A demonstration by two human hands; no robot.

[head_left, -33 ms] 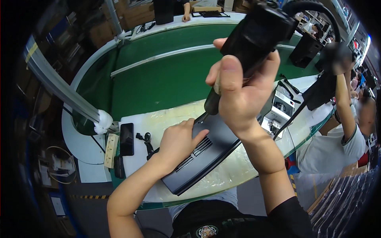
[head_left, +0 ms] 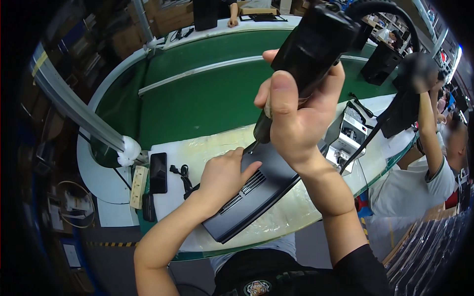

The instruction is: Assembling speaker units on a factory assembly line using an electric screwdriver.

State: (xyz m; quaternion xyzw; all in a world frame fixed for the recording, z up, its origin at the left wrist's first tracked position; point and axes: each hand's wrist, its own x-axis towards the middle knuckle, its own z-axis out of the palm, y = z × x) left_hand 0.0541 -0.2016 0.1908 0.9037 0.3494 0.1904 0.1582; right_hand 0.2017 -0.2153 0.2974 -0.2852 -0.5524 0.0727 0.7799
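Observation:
My right hand (head_left: 306, 116) is wrapped round a black electric screwdriver (head_left: 313, 49) with a thick cable at its top. The tool slants down to the left, and its bit meets the far edge of a dark grey computer case (head_left: 269, 185) with vent slots. Whether the bit sits on a screw is too small to tell. My left hand (head_left: 224, 175) lies flat on the case near the bit, thumb stretched out, holding nothing. A black cable (head_left: 183, 178) lies left of that hand, partly hidden by the wrist.
A black phone (head_left: 158, 172) and a cream power strip (head_left: 139, 187) lie at the table's left end. Right of the case stands an opened metal unit (head_left: 351, 130). A green conveyor (head_left: 197, 103) runs beyond. A co-worker (head_left: 412, 185) is close on the right.
My right hand and the screwdriver have shifted very slightly to the left. My left hand has stayed on the case.

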